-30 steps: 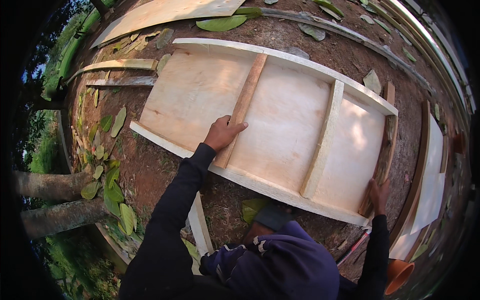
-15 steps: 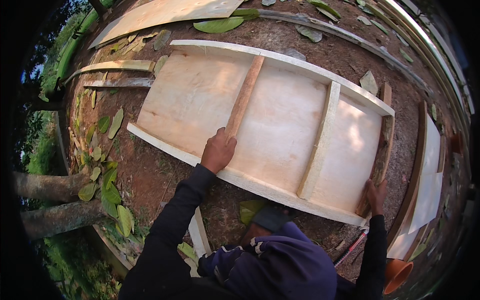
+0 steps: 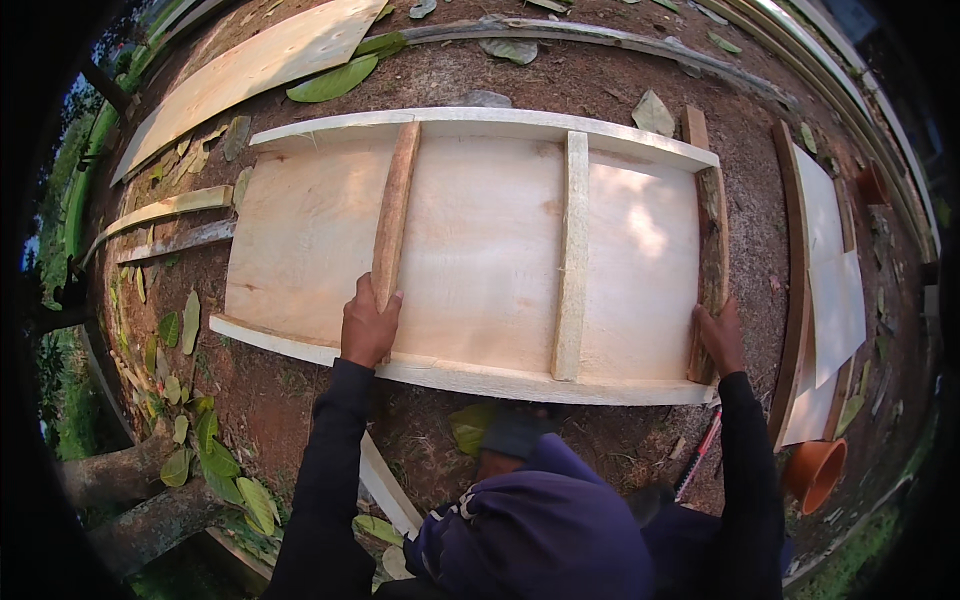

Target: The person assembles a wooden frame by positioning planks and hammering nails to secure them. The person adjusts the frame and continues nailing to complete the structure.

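A long wooden frame (image 3: 480, 260) of pale boards, backed with a light plywood sheet, lies on the ground in front of me. Crosspieces split its inside into bays. My left hand (image 3: 370, 320) is closed around the near end of a reddish-brown crosspiece (image 3: 398, 215). At the right end, my right hand (image 3: 720, 338) grips the near part of a darker, rough-edged end piece (image 3: 711, 230). A paler crosspiece (image 3: 573, 255) stands between the two hands, untouched. Some of my fingers are hidden behind the wood.
Plywood (image 3: 250, 70) lies at the far left, near a long pole (image 3: 600, 38). To the right are another board frame with pale sheets (image 3: 838, 310) and an orange pot (image 3: 813, 475). A red-handled saw-like tool (image 3: 700, 455) lies near my right forearm. Tree trunks (image 3: 120, 465) stand at left.
The whole view has turned and shifted, so the frame and its surroundings appear further left and more level. Both hands keep their hold on the same pieces.
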`<action>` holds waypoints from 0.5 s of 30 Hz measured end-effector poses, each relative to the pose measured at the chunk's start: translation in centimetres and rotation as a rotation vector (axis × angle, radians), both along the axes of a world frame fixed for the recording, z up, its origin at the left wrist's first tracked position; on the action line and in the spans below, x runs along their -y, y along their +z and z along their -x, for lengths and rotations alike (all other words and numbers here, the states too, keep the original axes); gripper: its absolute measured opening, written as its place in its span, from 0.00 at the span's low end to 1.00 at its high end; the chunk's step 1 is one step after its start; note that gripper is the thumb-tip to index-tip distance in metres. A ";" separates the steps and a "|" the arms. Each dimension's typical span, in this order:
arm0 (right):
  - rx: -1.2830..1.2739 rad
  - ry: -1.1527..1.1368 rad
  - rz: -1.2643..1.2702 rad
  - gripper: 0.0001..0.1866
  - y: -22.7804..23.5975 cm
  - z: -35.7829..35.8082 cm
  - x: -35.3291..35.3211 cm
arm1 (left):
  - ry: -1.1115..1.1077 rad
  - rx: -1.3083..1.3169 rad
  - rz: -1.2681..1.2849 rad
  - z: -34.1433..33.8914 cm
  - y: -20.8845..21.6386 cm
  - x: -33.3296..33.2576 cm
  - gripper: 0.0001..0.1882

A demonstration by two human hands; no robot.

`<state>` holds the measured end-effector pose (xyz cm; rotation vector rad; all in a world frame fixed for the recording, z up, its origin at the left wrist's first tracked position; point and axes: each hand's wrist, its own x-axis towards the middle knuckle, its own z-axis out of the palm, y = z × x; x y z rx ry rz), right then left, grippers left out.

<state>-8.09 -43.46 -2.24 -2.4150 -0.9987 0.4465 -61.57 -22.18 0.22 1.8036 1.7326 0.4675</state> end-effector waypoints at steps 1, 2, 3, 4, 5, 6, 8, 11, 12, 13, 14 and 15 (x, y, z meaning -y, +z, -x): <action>0.051 0.008 -0.013 0.27 -0.9 -0.9 0.5 | 0.001 0.018 0.010 -0.3 -0.1 0.0 0.28; 0.062 -0.005 0.016 0.27 -1.3 -1.3 0.5 | 0.001 0.031 0.024 -0.3 -0.2 0.1 0.27; 0.067 -0.012 0.042 0.28 -1.4 -1.3 0.2 | 0.006 0.038 0.034 -0.2 -0.2 0.3 0.27; 0.057 -0.013 0.038 0.29 -1.7 -1.5 0.0 | -0.001 0.051 0.026 -0.1 -0.4 0.4 0.26; 0.048 -0.010 0.029 0.29 -1.8 -1.7 0.0 | -0.002 0.064 0.014 0.0 -0.6 0.4 0.25; 0.051 -0.018 0.027 0.29 -1.9 -1.8 0.1 | 0.003 0.067 -0.004 0.1 -0.5 0.4 0.25; 0.066 -0.025 0.026 0.30 -1.6 -2.0 0.4 | -0.008 0.071 -0.020 -0.6 -0.5 0.5 0.25; 0.337 -0.009 0.003 0.36 -0.9 -0.3 0.0 | -0.002 0.087 -0.030 0.0 -1.1 0.2 0.25; 0.525 0.030 -0.057 0.37 -1.1 0.7 -0.3 | -0.003 0.093 -0.039 0.5 -1.5 -0.1 0.25; 0.515 0.128 -0.085 0.38 -0.6 2.0 -1.1 | 0.015 0.098 -0.045 0.9 -1.5 0.2 0.26; 0.505 0.231 -0.113 0.40 -0.1 3.5 -1.6 | 0.009 0.081 -0.039 1.2 -1.5 0.2 0.25; 0.500 0.339 -0.140 0.41 0.5 5.1 -2.2 | 0.007 0.069 -0.032 0.6 -1.3 0.1 0.25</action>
